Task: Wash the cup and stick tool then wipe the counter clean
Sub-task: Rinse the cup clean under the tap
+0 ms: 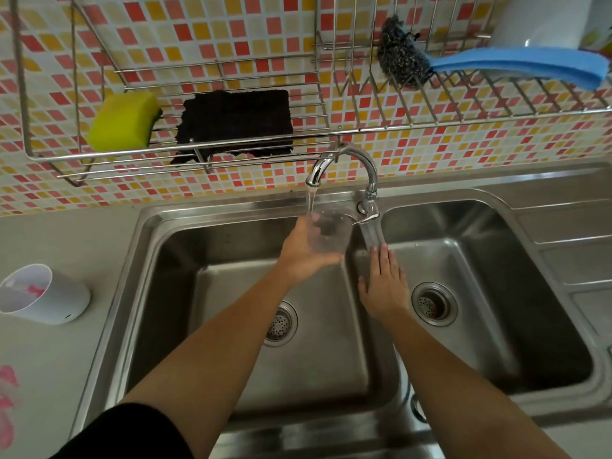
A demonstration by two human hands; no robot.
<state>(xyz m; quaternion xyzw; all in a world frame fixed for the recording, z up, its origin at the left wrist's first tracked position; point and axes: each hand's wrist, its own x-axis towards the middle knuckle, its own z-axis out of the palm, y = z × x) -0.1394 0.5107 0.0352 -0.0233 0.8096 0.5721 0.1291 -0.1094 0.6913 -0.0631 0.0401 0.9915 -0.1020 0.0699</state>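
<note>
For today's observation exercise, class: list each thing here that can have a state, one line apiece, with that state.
Tap: running.
Clear cup: under the stream, gripped by the left hand.
Right hand: open, fingers straight, holding nothing.
White cup: lying on its side, pink marks inside.
Counter: smeared pink at the left edge.

Both forearms reach forward. The left hand (303, 256) curls round the clear cup (329, 235); the right hand (385, 286), just beside those fingers, lies flat, fingers straight.
</note>
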